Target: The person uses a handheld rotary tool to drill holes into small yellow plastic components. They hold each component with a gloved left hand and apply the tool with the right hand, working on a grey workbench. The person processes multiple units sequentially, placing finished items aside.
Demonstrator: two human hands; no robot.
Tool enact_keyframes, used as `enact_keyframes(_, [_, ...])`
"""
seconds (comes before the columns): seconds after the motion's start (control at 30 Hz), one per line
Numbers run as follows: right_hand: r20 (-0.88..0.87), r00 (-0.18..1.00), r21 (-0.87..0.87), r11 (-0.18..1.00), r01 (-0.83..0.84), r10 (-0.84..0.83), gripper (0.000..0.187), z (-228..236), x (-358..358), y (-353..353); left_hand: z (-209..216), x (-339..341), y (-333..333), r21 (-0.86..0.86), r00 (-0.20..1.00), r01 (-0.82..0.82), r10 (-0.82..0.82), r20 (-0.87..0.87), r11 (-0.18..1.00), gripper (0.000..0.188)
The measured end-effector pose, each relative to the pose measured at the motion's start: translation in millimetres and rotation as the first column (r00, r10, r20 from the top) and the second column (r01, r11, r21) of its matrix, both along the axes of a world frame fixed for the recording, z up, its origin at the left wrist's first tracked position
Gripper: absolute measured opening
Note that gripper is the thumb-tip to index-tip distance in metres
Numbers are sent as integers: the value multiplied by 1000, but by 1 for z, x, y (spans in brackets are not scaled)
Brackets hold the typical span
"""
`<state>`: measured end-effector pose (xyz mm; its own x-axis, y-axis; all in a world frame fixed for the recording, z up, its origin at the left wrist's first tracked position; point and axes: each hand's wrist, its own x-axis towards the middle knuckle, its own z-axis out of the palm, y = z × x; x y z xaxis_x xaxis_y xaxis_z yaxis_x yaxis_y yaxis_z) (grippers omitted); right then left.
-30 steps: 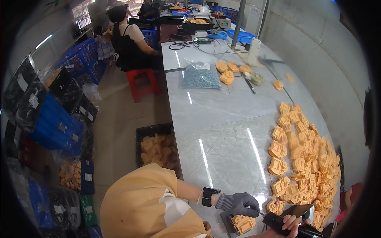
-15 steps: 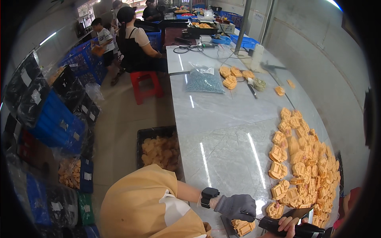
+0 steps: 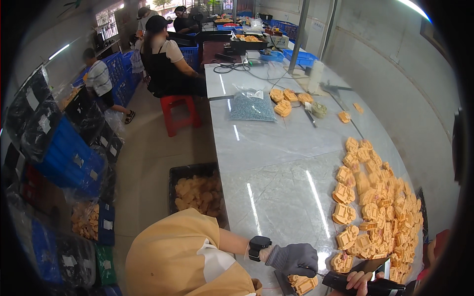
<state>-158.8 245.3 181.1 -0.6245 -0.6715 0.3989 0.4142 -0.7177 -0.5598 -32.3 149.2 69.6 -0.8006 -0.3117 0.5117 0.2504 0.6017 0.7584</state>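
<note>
My left hand, in a grey knit glove with a black watch at the wrist, is closed, fingertips bent down. It is just above an orange moulded plastic part, which rests on a dark block. What its fingers pinch is hidden. My bare right hand wraps round a black cylindrical electric screwdriver. The tool's thin metal tip points left, toward the gloved fingertips. Beside the hands, a big heap of similar orange parts covers the table's right side, with single parts along its left border.
A bag of blue-grey pellets, several orange parts and a knife lie farther up the grey table. A black bin of orange pieces stands on the floor. Crates line the left. A person sits on a red stool.
The view has tilted up slightly. At the far left, a walking person has moved left and turned. My hands, the screwdriver and the orange part keep nearly the same positions.
</note>
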Motion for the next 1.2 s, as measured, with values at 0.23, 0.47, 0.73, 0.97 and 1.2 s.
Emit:
enact_keyframes(0.23, [-156,988,-67,998,-14,3,36,-18,-30,-3,5,-13,-14,-122,995,19,-31,-96,992,11])
enact_keyframes(0.47, [-258,966,-63,997,-47,30,39,-14,-28,-12,13,-15,-28,-23,984,136,-137,-114,990,20])
enact_keyframes(0.73, [-270,960,17,997,80,-73,38,-27,-11,16,-3,-15,-19,90,953,289,-277,-123,953,55])
enact_keyframes(0.97, [-471,852,103,944,313,-231,45,-41,7,41,-36,-9,-11,-71,977,122,-108,181,990,88])
enact_keyframes(1.2, [-490,787,266,796,543,-373,48,-65,29,37,-75,-20,2,-94,967,114,-89,240,989,83])
